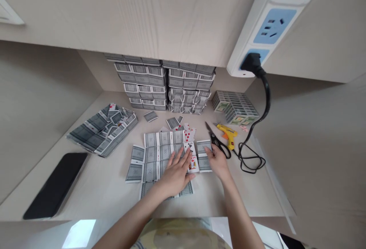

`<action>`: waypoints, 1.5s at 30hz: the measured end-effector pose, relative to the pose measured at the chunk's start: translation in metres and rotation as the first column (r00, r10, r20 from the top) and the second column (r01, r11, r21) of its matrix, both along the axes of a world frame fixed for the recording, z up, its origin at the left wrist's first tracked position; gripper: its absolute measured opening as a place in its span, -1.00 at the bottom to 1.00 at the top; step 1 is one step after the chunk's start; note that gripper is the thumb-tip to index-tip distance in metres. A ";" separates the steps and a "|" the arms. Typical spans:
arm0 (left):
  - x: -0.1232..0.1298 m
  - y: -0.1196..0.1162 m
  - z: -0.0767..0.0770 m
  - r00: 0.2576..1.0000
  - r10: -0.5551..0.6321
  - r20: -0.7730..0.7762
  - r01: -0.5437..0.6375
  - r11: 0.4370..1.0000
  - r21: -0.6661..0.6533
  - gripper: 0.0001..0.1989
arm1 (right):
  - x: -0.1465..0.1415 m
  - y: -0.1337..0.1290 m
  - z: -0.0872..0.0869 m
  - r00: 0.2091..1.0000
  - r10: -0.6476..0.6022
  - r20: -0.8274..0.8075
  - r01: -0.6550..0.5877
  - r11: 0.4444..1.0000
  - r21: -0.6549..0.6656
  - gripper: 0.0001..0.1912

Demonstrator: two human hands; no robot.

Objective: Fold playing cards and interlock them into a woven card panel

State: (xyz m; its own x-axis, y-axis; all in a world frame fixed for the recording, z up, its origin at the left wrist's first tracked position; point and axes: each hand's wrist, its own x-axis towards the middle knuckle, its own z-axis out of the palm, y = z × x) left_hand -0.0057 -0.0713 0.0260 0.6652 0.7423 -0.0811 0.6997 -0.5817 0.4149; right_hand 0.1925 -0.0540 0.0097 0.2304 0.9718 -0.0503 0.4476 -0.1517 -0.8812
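Observation:
My left hand (176,174) lies flat with its fingers spread on a sheet of joined playing cards (150,159), most of them patterned back up. Its fingertips reach a face-up six of clubs (189,148) and a red-suited court card (193,164) at the sheet's right side. At the right, a piece made of two playing cards (204,164) lies back up beside these, its outer edge pinched between the thumb and fingers of my right hand (219,162). A similar pair of cards (134,171) sticks out at the sheet's left side.
Black scissors (219,142) and a yellow glue gun (228,133) lie right of my right hand, with a black cord (243,157). Card-built blocks (145,89) stand at the back. A card-made tray (114,142) and a black phone-like slab (57,184) are left. A power strip (271,28) hangs above.

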 end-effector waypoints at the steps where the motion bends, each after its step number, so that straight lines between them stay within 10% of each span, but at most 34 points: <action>1: 0.000 0.000 0.000 1.000 0.000 0.002 0.000 1.000 0.001 -0.38 | -0.001 -0.001 0.000 1.000 -0.003 0.001 0.003 1.000 -0.006 -0.63; 45: 0.000 0.000 -0.004 1.000 0.009 0.020 -0.010 0.999 0.031 -0.38 | -0.018 -0.011 -0.002 0.987 -0.115 0.115 0.110 0.993 0.044 -0.60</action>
